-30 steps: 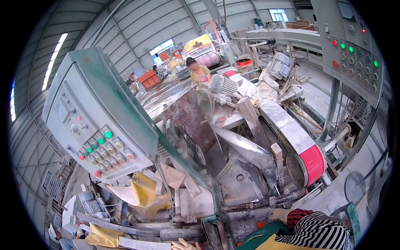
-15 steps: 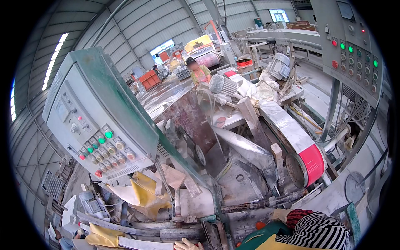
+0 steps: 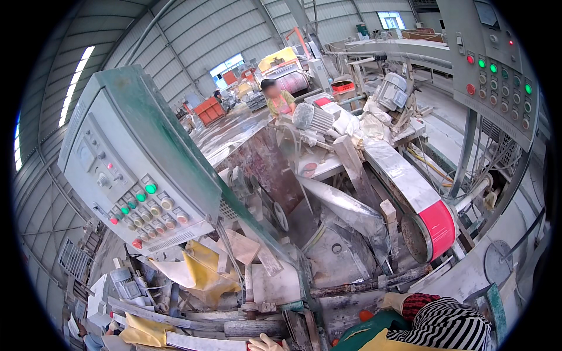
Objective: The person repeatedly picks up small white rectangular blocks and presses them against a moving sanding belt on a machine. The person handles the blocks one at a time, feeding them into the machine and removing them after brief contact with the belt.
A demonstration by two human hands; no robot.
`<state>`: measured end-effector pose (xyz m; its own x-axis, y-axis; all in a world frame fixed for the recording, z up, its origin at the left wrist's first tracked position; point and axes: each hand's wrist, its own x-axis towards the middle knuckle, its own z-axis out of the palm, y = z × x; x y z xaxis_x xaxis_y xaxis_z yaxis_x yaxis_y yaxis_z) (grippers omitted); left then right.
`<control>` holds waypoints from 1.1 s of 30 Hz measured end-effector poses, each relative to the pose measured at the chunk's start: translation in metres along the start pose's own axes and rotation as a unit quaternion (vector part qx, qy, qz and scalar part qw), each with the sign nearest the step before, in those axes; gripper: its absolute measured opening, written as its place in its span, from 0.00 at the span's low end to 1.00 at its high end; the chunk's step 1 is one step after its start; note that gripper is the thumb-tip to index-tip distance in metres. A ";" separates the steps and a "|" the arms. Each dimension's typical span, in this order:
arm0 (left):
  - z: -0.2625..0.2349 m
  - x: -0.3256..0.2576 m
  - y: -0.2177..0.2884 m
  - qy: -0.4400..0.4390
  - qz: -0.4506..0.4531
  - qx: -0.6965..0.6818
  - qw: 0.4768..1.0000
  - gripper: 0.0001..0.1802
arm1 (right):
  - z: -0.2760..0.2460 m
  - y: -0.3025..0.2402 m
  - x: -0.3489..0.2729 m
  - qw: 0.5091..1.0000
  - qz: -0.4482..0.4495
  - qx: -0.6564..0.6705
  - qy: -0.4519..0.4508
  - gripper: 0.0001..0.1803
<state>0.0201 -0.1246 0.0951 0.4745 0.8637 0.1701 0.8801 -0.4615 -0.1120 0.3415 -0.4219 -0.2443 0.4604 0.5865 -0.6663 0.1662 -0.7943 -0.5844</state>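
My left hand (image 3: 267, 343), in a cream glove, shows at the lower edge, its fingers apart and nothing visible in them. Close to it lie the end of a pale flat bar (image 3: 205, 342) and a dark wooden block (image 3: 297, 330). My right hand (image 3: 394, 301), also in a cream glove, reaches out from a red-patterned cuff and a black-and-white striped sleeve (image 3: 448, 324). It is at the near side of the machine, by a worn horizontal roller (image 3: 374, 285); its fingertips are hard to make out, and I see nothing held.
A control cabinet (image 3: 140, 169) with lit buttons leans at left; another control panel (image 3: 494, 70) hangs upper right. A red-ended belt guard (image 3: 439, 228) runs toward me beside a curved metal cover (image 3: 339, 202). Beyond a stone-like slab, a person (image 3: 280, 99) bends near a motor (image 3: 313, 119).
My left hand has shifted slightly to the right along the lower edge. My right hand stays about where it was. The person across the machine has moved their head a little.
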 end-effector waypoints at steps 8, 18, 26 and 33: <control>-0.004 -0.004 0.007 -0.022 -0.004 -0.018 1.000 0.45 | 0.004 0.004 -0.003 0.999 0.004 0.029 0.013 0.25; -0.003 -0.006 0.015 -0.042 -0.007 -0.025 0.999 0.44 | -0.001 0.001 -0.004 1.000 -0.007 -0.028 -0.001 0.25; -0.017 0.000 0.014 -0.021 -0.029 -0.077 0.996 0.44 | 0.017 0.022 0.031 0.989 -0.082 -0.118 -0.028 0.29; -0.043 0.030 -0.023 0.012 -0.224 -0.137 0.965 0.51 | 0.004 -0.005 0.008 0.990 -0.084 -0.115 -0.020 0.29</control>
<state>0.0150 -0.0965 0.1448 0.0433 0.9854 0.1648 0.9670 -0.0828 0.2408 0.3409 -0.4127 -0.2488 0.3747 0.7162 -0.5888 0.4335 -0.6967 -0.5715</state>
